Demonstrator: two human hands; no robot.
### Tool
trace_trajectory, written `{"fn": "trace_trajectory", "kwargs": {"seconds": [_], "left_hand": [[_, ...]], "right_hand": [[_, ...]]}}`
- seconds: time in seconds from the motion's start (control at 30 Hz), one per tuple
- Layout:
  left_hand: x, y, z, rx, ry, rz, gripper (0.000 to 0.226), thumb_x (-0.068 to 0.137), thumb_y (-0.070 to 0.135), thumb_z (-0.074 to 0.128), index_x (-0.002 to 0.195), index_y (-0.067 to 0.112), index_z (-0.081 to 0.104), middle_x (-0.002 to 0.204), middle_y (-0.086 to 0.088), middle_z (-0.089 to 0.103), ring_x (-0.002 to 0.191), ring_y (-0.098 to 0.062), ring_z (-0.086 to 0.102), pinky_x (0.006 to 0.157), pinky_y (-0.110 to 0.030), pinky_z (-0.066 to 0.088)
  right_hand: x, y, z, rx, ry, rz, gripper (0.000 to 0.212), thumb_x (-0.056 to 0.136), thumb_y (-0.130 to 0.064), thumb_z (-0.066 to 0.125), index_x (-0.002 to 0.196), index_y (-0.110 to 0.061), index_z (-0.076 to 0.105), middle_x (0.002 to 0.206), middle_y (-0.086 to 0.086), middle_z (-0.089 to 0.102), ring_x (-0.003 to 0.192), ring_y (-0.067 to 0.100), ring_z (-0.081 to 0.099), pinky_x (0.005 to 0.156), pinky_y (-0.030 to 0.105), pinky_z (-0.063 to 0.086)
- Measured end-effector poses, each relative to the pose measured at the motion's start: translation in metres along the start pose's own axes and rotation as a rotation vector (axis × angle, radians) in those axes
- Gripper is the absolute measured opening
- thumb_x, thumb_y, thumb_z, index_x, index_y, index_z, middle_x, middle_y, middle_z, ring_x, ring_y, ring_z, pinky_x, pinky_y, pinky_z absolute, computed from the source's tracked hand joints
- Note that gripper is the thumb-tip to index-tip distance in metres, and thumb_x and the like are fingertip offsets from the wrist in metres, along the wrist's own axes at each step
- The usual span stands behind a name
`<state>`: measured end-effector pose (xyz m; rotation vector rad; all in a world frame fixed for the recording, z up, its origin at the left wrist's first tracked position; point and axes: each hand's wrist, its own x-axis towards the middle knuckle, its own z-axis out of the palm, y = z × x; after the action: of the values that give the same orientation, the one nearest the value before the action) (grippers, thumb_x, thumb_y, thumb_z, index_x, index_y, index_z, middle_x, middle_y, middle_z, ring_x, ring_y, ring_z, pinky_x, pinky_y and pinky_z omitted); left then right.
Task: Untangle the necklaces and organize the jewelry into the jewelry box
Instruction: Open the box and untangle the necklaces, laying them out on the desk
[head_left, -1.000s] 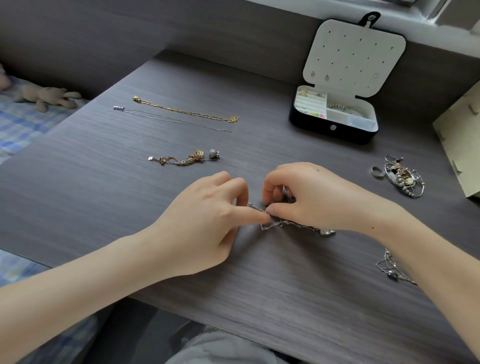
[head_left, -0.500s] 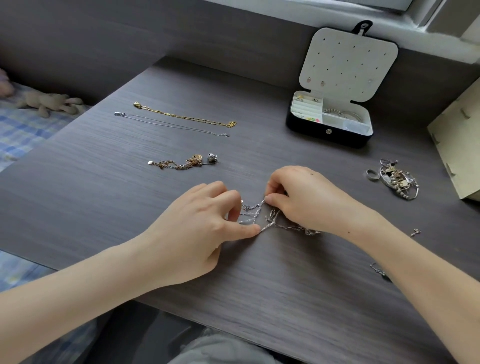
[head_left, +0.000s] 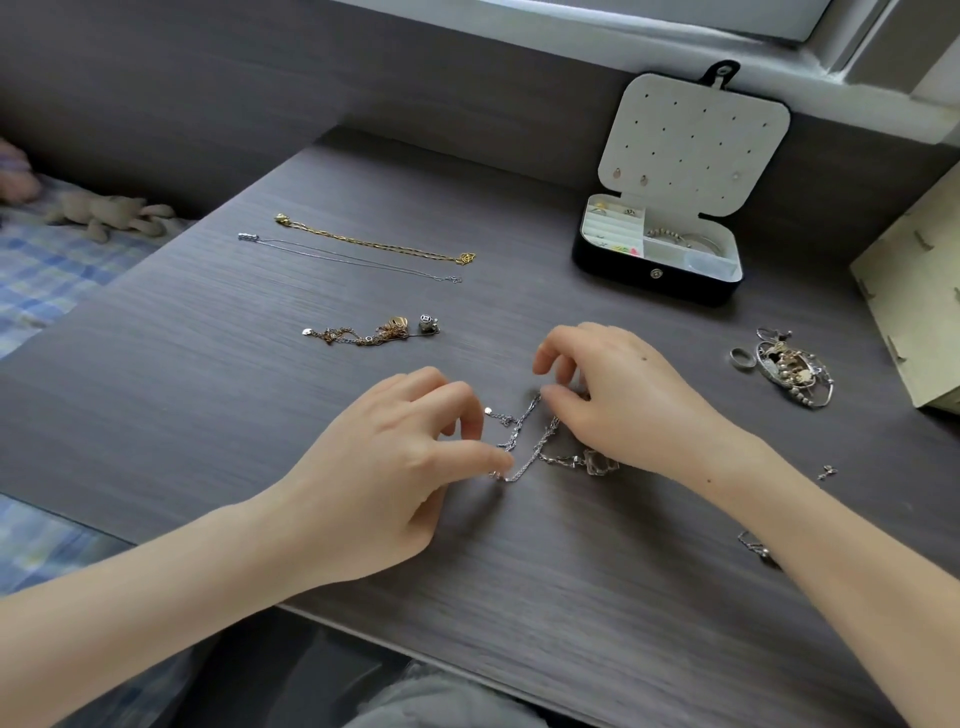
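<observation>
On the near part of the table (head_left: 571, 597), the left hand (head_left: 395, 467) holds the near end of the tangled silver necklaces (head_left: 527, 441) at its thumb tip, with the fingers curled. The right hand (head_left: 628, 410) pinches a far strand between curled fingertips. One second ago both hands were bunched together over the cluster. They have since drawn apart, and separate strands now lie spread between them. Judgement: the knot is loosening but not cleared. Farther out lie a gold-toned tangle (head_left: 374, 332) and two straightened chains (head_left: 358, 249) laid parallel. The open jewelry box (head_left: 657, 273) stands at the far right, with these necklaces not yet stowed.
</observation>
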<state>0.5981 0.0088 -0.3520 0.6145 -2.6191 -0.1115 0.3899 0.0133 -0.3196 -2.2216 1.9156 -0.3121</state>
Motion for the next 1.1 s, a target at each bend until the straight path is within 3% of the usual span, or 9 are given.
{"fn": "trace_trajectory", "kwargs": {"seconds": [0.1, 0.2, 0.3, 0.47, 0.57, 0.7, 0.87, 1.0, 1.1], "left_hand": [[0.004, -0.002, -0.003, 0.018, 0.015, 0.002, 0.053, 0.067, 0.004, 0.031, 0.096, 0.023, 0.07, 0.088, -0.003, 0.058, 0.073, -0.021, 0.046, 0.059, -0.03, 0.04], [0.007, -0.003, -0.001, 0.054, -0.002, 0.031, 0.056, 0.066, 0.005, 0.03, 0.098, 0.027, 0.069, 0.088, -0.004, 0.057, 0.073, -0.021, 0.045, 0.059, -0.03, 0.041], [0.008, -0.004, 0.001, 0.074, -0.031, 0.034, 0.056, 0.06, -0.002, 0.043, 0.096, 0.028, 0.074, 0.087, -0.004, 0.059, 0.071, -0.024, 0.05, 0.057, -0.032, 0.045], [0.003, -0.003, 0.0, 0.055, -0.052, 0.023, 0.055, 0.059, -0.002, 0.05, 0.099, 0.029, 0.074, 0.085, -0.002, 0.06, 0.07, -0.023, 0.051, 0.055, -0.033, 0.047], [-0.001, -0.002, -0.001, 0.027, -0.054, 0.025, 0.054, 0.07, 0.006, 0.035, 0.1, 0.028, 0.073, 0.085, -0.001, 0.059, 0.072, -0.021, 0.049, 0.056, -0.033, 0.047], [-0.003, 0.0, 0.001, 0.007, -0.046, 0.026, 0.052, 0.071, 0.008, 0.033, 0.098, 0.026, 0.074, 0.086, -0.001, 0.059, 0.073, -0.021, 0.048, 0.056, -0.033, 0.047], [-0.004, 0.003, 0.001, -0.009, -0.017, 0.01, 0.045, 0.073, 0.008, 0.035, 0.09, 0.023, 0.074, 0.092, -0.002, 0.061, 0.083, -0.019, 0.046, 0.06, -0.035, 0.048], [0.0, 0.004, -0.002, -0.085, -0.002, -0.059, 0.032, 0.078, 0.013, 0.041, 0.078, 0.022, 0.072, 0.09, 0.003, 0.063, 0.079, -0.02, 0.056, 0.066, -0.02, 0.038], [0.006, 0.0, -0.004, -0.099, -0.023, -0.057, 0.024, 0.078, 0.015, 0.046, 0.077, 0.022, 0.069, 0.098, 0.005, 0.064, 0.085, -0.02, 0.056, 0.07, -0.025, 0.039]], "right_hand": [[0.003, -0.001, -0.005, -0.015, -0.056, -0.105, 0.011, 0.086, -0.028, 0.062, 0.098, -0.026, 0.062, 0.093, -0.004, 0.053, 0.091, 0.016, 0.044, 0.083, 0.027, 0.034], [0.007, -0.003, -0.007, -0.055, -0.133, -0.183, 0.003, 0.086, -0.03, 0.064, 0.089, -0.028, 0.064, 0.089, -0.006, 0.051, 0.089, 0.014, 0.042, 0.077, 0.026, 0.032], [0.011, -0.003, -0.007, -0.115, -0.166, -0.189, 0.006, 0.09, -0.03, 0.059, 0.091, -0.026, 0.063, 0.091, -0.007, 0.048, 0.092, 0.015, 0.042, 0.077, 0.025, 0.031], [0.017, -0.001, 0.001, -0.168, -0.074, 0.002, 0.015, 0.094, -0.025, 0.05, 0.097, -0.014, 0.06, 0.108, 0.007, 0.058, 0.105, 0.028, 0.05, 0.091, 0.035, 0.039], [0.021, 0.002, 0.004, -0.142, -0.008, 0.136, 0.021, 0.091, -0.019, 0.049, 0.09, -0.003, 0.063, 0.101, 0.013, 0.063, 0.1, 0.033, 0.054, 0.087, 0.04, 0.045], [0.025, 0.004, 0.007, -0.086, 0.064, 0.261, 0.022, 0.087, -0.014, 0.048, 0.087, 0.0, 0.065, 0.093, 0.016, 0.065, 0.093, 0.036, 0.056, 0.08, 0.042, 0.049], [0.03, 0.01, 0.011, 0.015, 0.136, 0.353, 0.021, 0.087, -0.015, 0.048, 0.085, -0.005, 0.066, 0.093, 0.009, 0.067, 0.095, 0.031, 0.058, 0.076, 0.036, 0.048], [0.026, 0.015, 0.009, 0.135, 0.158, 0.341, 0.017, 0.092, -0.03, 0.052, 0.093, -0.016, 0.061, 0.085, -0.005, 0.057, 0.095, 0.019, 0.054, 0.075, 0.029, 0.038], [0.017, 0.019, 0.008, 0.181, 0.152, 0.277, 0.018, 0.088, -0.035, 0.058, 0.095, -0.019, 0.058, 0.077, -0.01, 0.054, 0.084, 0.014, 0.052, 0.071, 0.027, 0.034]]}}
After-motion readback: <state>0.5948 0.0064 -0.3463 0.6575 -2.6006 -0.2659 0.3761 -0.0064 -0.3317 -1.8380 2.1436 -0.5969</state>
